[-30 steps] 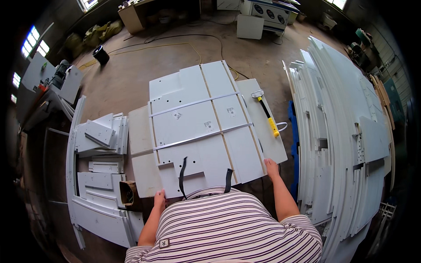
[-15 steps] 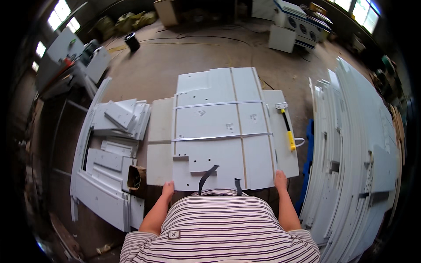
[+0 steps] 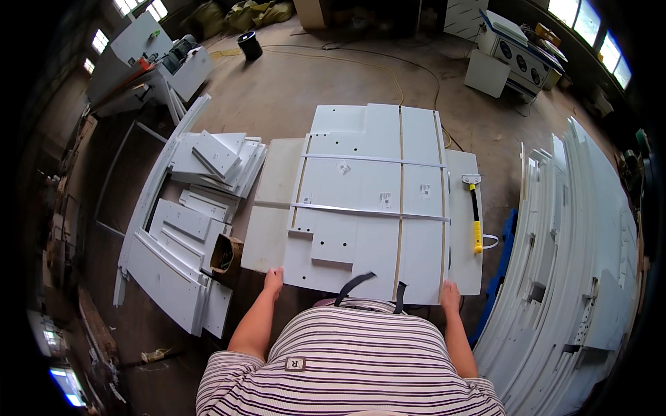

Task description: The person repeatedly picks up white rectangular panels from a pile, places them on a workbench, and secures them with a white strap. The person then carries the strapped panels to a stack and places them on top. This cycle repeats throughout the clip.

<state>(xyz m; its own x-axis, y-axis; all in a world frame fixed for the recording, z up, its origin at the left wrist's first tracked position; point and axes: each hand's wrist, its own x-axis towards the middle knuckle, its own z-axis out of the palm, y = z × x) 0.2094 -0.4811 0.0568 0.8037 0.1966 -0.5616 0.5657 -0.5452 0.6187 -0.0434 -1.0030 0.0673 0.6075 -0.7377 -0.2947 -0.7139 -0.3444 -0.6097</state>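
A stack of white panels (image 3: 374, 239) lies flat in front of me, bound crosswise by two pale straps (image 3: 371, 211). Below it are wider pale boards (image 3: 270, 236), which stick out on the left and right. My left hand (image 3: 274, 281) is closed on the near left corner of the panel stack. At the near right corner my right hand (image 3: 450, 297) is closed on the edge too, its fingers partly hidden. On the right-hand board rests a hammer-like tool (image 3: 476, 215) with a silver head, a black and yellow handle and a white loop. Two dark straps (image 3: 355, 288) stick up before my shirt.
White panels (image 3: 173, 256) are piled at the left, with an open cardboard box (image 3: 225, 253) beside them. Long white panels (image 3: 548, 263) fill the right side, near a blue edge (image 3: 501, 270). Farther off stand a black bucket (image 3: 250, 46) and a white machine (image 3: 517, 55); cables cross the floor.
The whole scene has shifted to the right and tilted slightly in view. Both hands remain at the same near corners of the panel stack.
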